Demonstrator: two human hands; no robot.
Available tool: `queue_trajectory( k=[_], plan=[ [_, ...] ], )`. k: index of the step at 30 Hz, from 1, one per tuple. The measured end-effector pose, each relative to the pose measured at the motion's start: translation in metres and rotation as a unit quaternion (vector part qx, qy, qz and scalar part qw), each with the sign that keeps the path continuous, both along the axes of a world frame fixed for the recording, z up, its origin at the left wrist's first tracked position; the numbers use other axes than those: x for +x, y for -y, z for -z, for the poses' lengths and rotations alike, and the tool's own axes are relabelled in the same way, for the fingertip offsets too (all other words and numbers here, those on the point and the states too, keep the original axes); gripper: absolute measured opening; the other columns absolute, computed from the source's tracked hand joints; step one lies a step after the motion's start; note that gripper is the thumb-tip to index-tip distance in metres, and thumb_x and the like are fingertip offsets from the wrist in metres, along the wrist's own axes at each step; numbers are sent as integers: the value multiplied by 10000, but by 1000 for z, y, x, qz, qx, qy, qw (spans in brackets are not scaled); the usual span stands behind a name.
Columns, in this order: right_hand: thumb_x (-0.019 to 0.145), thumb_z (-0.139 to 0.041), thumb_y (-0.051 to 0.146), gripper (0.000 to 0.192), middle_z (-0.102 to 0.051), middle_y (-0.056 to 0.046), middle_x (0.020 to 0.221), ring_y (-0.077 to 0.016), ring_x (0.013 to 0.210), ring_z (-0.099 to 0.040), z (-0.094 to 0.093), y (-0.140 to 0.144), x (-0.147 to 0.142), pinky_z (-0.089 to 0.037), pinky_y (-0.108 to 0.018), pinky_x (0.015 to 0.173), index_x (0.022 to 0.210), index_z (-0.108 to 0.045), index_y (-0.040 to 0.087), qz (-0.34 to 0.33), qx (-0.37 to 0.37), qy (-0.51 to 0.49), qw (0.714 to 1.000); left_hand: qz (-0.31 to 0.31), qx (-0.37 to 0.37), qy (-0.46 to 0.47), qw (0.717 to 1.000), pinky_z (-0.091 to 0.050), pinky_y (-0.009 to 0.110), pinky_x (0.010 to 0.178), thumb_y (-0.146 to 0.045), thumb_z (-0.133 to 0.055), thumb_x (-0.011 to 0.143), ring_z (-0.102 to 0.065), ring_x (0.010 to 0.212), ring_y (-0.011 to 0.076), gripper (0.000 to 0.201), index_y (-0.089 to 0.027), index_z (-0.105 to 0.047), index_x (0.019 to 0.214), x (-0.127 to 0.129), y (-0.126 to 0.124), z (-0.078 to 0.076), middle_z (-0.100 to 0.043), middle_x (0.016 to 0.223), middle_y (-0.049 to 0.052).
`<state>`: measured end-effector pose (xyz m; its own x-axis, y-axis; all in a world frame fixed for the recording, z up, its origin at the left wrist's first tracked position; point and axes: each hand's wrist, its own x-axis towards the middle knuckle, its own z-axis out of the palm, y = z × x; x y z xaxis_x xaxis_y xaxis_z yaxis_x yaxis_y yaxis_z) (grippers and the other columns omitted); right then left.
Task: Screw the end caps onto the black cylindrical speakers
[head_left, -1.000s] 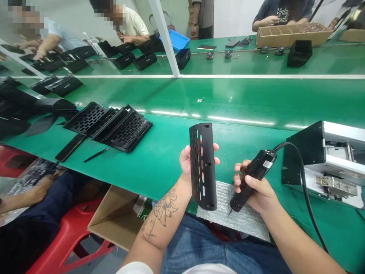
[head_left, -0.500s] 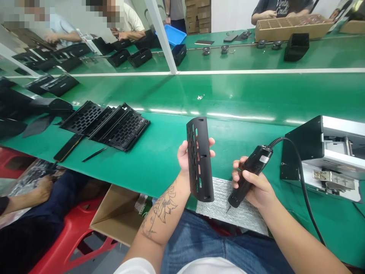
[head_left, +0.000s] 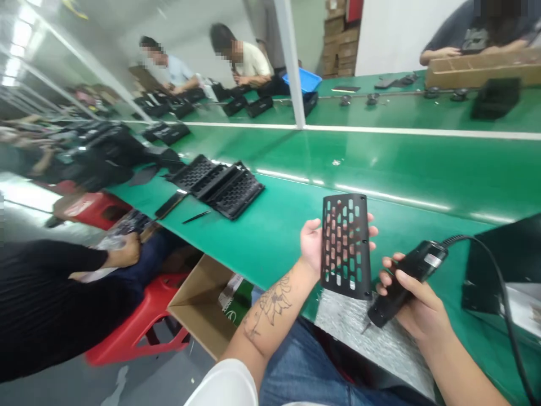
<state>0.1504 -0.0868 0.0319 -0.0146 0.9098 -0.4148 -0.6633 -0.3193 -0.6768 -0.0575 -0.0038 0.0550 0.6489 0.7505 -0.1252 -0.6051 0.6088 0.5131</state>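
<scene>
- My left hand [head_left: 315,245] is closed on a black perforated panel [head_left: 345,246], palm behind it, thumb at its near-left edge, fingertips showing past its right edge.
- I hold the panel upright, its broad face turned toward me, above the near edge of the green table [head_left: 274,237].
- The panel is a thin, rigid, matte black sheet, roughly rectangular and slightly wider at the bottom, cut through with rows of short rounded slots; my skin shows through the openings.
- My right hand [head_left: 416,304] is wrapped firmly round a black electric screwdriver [head_left: 403,282], fingers curled over the barrel, thumb on the near side.
- The screwdriver is a smooth cylindrical tool, angled tip-down to the left; a small pale label sits near its upper end, where a black cable [head_left: 501,287] leaves it and curves away to the right.
- Its metal bit points at a sheet of grey bubble wrap [head_left: 380,338] lying directly beneath both hands; whether the bit touches it, I cannot tell.
- The two hands are just beside each other, the panel's lower right corner near the screwdriver barrel, not touching.
- Well to the left of my left hand lies a stack of black slotted trays [head_left: 220,186], with a thin black pen-like tool [head_left: 196,216] just in front of it.
- Below my left forearm stands an open cardboard box [head_left: 198,307].
</scene>
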Motion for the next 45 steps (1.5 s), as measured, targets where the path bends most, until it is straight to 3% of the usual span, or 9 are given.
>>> queue_trajectory(
  k=[4,6,10,12,14,15,16,30,45],
  plan=[
    [680,-993,327,448,-644,-10,1042,-144,752,-586,9,-4,3,-566,-280,567,1058,-754,316,-2,-8,-4,1000,-104,74,-13,992,-402,522,1256,-751,-554,776,-497,1529,428,990,-86,-573,1509,-13,-7,-7,-505,1641,269],
    [665,-999,325,444,-639,-7,1030,-144,747,-576,12,-6,3,-563,-281,560,1035,-754,318,-3,-10,-11,1000,-178,128,-126,967,-484,520,1161,-760,-533,789,-608,1380,409,948,-99,-596,1466,-34,-15,-12,-586,1535,261],
    [652,-1004,325,452,-642,-7,1022,-148,746,-574,18,-7,5,-571,-288,561,1032,-760,325,-1,-14,-24,1000,-336,216,-419,815,-442,499,1174,-509,-823,720,-564,1337,367,981,-231,-485,1598,-111,-44,-28,-568,1482,159],
    [651,-1005,320,458,-647,-9,1023,-149,748,-578,21,-8,6,-575,-290,565,1040,-763,324,-1,-15,-30,999,-358,275,-701,552,-377,518,1218,-383,-844,729,-489,1399,390,1077,-277,-378,1694,-157,-60,-39,-502,1523,162],
    [637,-1011,319,469,-653,-10,1016,-153,741,-580,23,-9,6,-572,-297,557,1035,-763,322,-4,-16,-30,999,-273,265,-878,289,-351,570,1202,-353,-803,787,-461,1401,438,1103,-284,-265,1748,-199,-73,-50,-472,1530,199],
    [631,-1014,319,474,-656,-10,1010,-156,737,-582,24,-9,6,-571,-300,553,1033,-762,321,-6,-16,-30,999,-221,253,-919,208,-365,564,1179,-361,-776,817,-472,1377,438,1114,-262,-199,1765,-216,-79,-54,-477,1518,214],
    [633,-1014,319,476,-659,-9,1010,-158,738,-585,23,-8,5,-573,-302,555,1037,-762,322,-7,-14,-30,999,-196,246,-933,176,-367,558,1167,-357,-775,819,-476,1361,443,1135,-223,-169,1769,-231,-84,-57,-483,1509,233],
    [679,-1008,302,448,-663,10,1016,-133,758,-582,8,-4,-4,-577,-270,595,1049,-757,310,16,-10,-29,999,-67,248,-956,144,-331,531,1168,-481,-782,780,-482,1373,465,1214,-122,-151,1753,-272,-128,-24,-531,1490,287],
    [603,-1035,319,510,-655,6,963,-143,733,-565,9,-7,-6,-563,-280,569,1021,-744,297,23,-41,-25,999,-116,256,-950,134,-395,478,1126,-417,-763,828,-528,1321,409,1144,-189,-121,1748,-253,-114,-12,-447,1503,247]
  ],
)
